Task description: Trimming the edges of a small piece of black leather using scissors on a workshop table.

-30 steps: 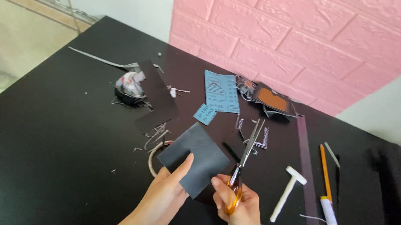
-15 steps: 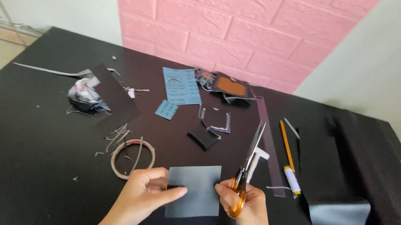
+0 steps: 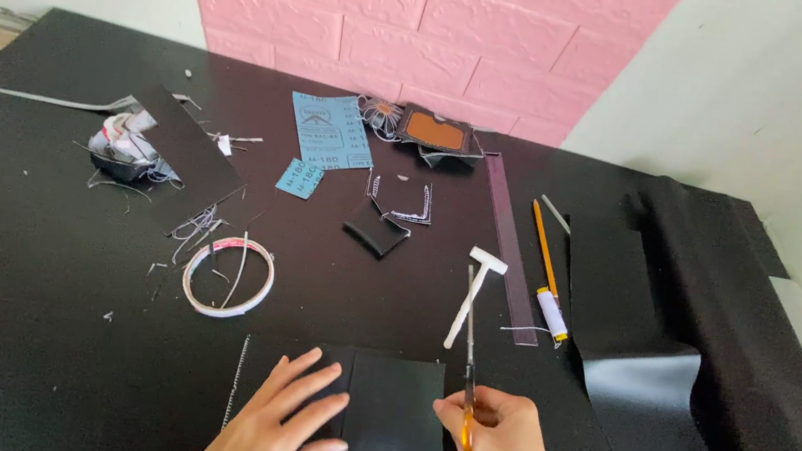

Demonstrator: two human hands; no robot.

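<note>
My flat left hand pins a thin, floppy black leather square; at three o'clock, my right hand grips orange-handled scissors.

Black table, lying on it: dark leather square, tape ring, blue sandpaper sheets, white T-shaped tool, dark ruler, pencil, thread spool, black fabric sheet.

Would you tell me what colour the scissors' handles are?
Orange; the scissors in the right hand show best in the head view.
</note>
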